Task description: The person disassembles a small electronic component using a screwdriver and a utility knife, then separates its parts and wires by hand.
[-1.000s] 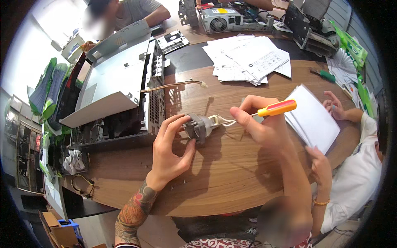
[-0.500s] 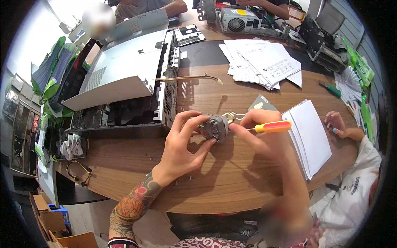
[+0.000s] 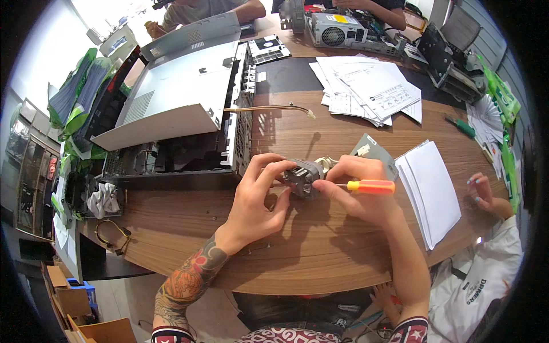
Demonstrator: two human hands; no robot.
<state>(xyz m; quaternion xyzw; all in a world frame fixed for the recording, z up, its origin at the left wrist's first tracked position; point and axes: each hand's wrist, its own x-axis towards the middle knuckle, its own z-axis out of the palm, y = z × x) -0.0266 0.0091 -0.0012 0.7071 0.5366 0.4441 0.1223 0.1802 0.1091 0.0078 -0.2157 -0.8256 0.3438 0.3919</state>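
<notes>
Near the middle of the table my left hand holds a small dark grey block-shaped plastic part by its left side, fingers bent around it. A pale wire bundle lies against the part's far right side. My right hand grips a screwdriver with a yellow and orange handle. The screwdriver's shaft points left at the part, and my right fingers touch or nearly touch the part's right side. Its tip is hidden. Beyond my right hand a flat grey-green piece lies on the wood, a white connector on it.
An open computer case stands at left. Loose papers lie at the back, a white stack at right. Screws lie near the front. Beside me, another person's hand rests near the table edge. Across the table stands a power supply.
The grey part has been tilted slightly between my hands. My right hand and the screwdriver have come down a little, and the handle is more level. The neighbour's hand at right has shifted.
</notes>
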